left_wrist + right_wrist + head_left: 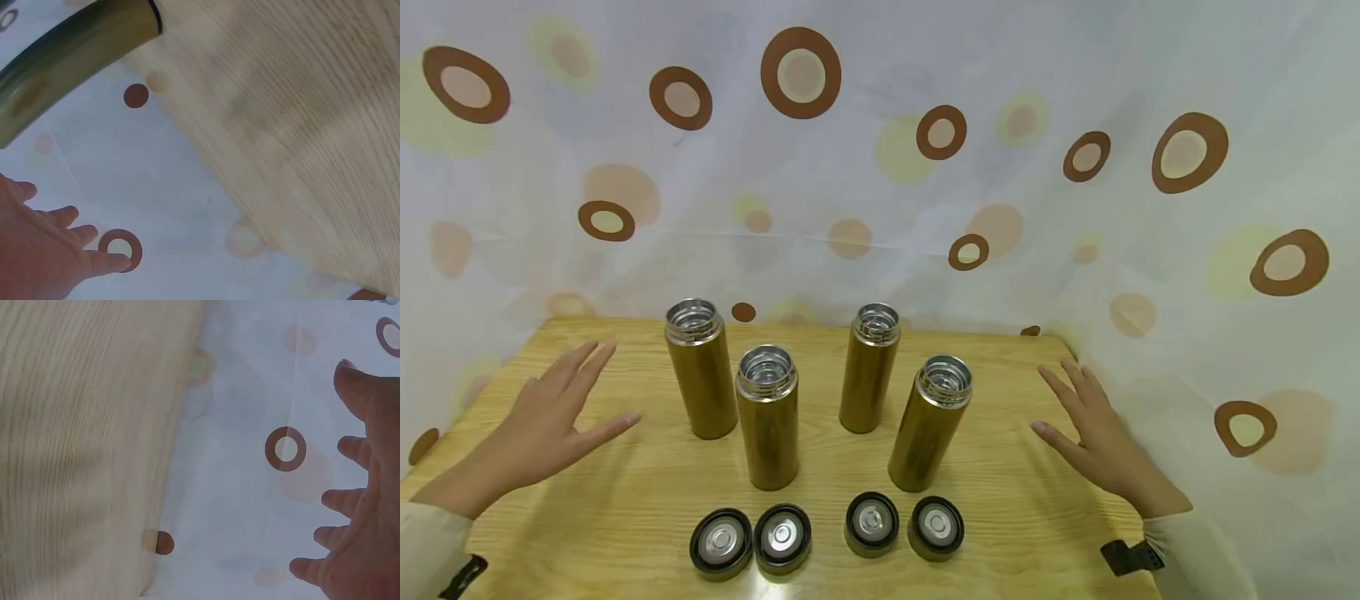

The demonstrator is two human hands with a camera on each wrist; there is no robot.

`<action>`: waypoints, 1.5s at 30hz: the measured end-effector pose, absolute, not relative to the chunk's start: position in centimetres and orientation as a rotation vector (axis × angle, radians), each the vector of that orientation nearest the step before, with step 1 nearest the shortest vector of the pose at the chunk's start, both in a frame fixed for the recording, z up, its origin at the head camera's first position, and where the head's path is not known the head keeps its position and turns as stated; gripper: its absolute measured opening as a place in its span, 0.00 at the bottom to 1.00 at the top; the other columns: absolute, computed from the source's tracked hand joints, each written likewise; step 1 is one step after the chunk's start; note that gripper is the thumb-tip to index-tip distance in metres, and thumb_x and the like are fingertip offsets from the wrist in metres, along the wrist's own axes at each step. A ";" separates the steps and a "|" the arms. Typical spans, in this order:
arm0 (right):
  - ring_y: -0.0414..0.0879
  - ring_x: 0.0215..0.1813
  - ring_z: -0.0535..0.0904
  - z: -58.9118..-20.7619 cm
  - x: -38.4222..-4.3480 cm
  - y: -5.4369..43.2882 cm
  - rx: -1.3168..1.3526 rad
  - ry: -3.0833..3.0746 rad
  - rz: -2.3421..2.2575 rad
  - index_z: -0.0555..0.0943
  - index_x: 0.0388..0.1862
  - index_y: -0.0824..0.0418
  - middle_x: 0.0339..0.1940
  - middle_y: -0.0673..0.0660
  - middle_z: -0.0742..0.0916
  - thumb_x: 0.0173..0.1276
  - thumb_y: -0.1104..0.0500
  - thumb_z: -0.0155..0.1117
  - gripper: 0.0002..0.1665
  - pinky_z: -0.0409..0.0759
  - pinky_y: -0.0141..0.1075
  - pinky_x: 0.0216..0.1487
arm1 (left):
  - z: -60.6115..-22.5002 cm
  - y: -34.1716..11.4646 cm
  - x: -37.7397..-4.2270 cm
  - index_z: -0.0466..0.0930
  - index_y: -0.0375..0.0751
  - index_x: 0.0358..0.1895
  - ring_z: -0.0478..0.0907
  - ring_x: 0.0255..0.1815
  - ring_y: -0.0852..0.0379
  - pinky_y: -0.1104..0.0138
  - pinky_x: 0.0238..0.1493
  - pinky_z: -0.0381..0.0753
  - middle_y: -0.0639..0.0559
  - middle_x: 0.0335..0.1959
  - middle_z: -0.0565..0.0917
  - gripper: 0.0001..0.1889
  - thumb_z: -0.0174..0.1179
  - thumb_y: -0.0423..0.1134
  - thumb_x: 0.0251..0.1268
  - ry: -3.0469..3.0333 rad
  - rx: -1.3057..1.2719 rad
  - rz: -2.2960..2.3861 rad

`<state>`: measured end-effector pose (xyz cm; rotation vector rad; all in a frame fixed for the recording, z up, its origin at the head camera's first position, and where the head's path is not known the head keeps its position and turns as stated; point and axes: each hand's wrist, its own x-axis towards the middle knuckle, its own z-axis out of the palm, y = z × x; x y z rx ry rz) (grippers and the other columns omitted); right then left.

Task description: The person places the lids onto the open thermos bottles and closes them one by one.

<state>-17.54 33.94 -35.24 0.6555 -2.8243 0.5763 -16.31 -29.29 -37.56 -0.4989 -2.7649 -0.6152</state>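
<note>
Several gold vacuum flasks stand upright without lids on the wooden table: a back left flask (703, 379), a front left flask (769, 442), a back right flask (868, 379) and a front right flask (927, 433). Before them lie their round lids, undersides up: two on the left, a lid (721, 544) beside another lid (782, 538), and two on the right, a lid (872, 523) beside another lid (936, 527). My left hand (553, 417) hovers left of the flasks, fingers spread, holding nothing. To their right, my right hand (1097, 433) is likewise spread and holds nothing.
The light wooden table (1000, 517) ends at the back and right against a white sheet (1037, 67) printed with brown rings and pale dots. One flask (75, 59) also shows at the upper left of the left wrist view. Dark straps circle both sleeves.
</note>
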 end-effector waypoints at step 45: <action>0.51 0.75 0.56 -34.3 -10.2 25.4 1.075 -2.418 0.728 0.63 0.71 0.66 0.73 0.65 0.63 0.69 0.52 0.63 0.37 0.50 0.25 0.71 | -37.2 -22.3 -22.2 0.47 0.36 0.74 0.60 0.67 0.28 0.37 0.61 0.64 0.32 0.68 0.62 0.44 0.64 0.46 0.63 -2.594 -0.363 -1.535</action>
